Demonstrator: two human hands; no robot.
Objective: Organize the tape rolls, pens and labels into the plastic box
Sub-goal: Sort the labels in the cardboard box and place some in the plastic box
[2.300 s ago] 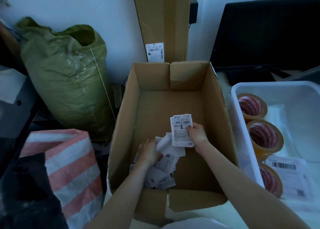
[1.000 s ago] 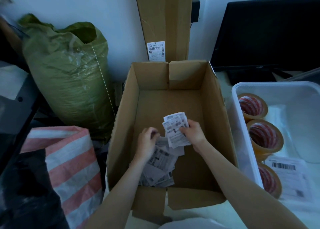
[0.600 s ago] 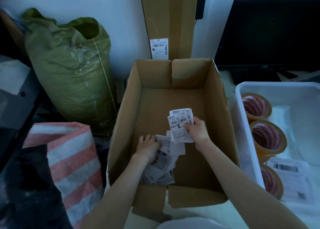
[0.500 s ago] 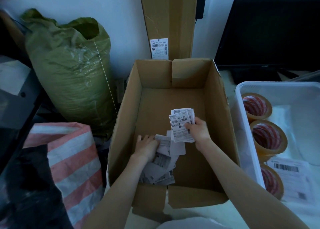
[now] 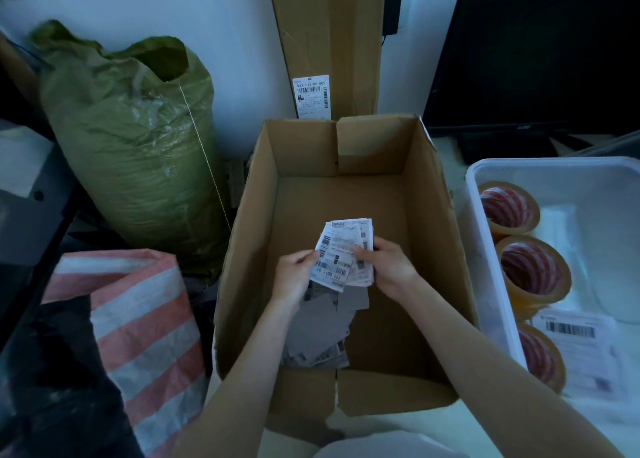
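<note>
**Two hands hold labels over a brown box**

Both hands are inside a big open cardboard box (image 5: 429, 236). The left hand (image 5: 294, 277) and the right hand (image 5: 388, 267) pinch one bunch of labels (image 5: 343, 253) between fingers and thumbs, held up above the box floor. More loose labels (image 5: 318, 333) lie in a pile on the box floor under the hands.

On the right sits a clear plastic box (image 5: 485, 270). Three tape rolls (image 5: 533, 277) stand in a row along its left side, with a big sheet label (image 5: 581, 353) lying beside them.

A fat green sack (image 5: 131, 146) leans by the white wall (image 5: 221, 24). A red and white striped bag (image 5: 138, 326) is in front of it. A tall flat carton (image 5: 329, 42) stands behind the box. A dark screen (image 5: 540, 52) is at the back right.
</note>
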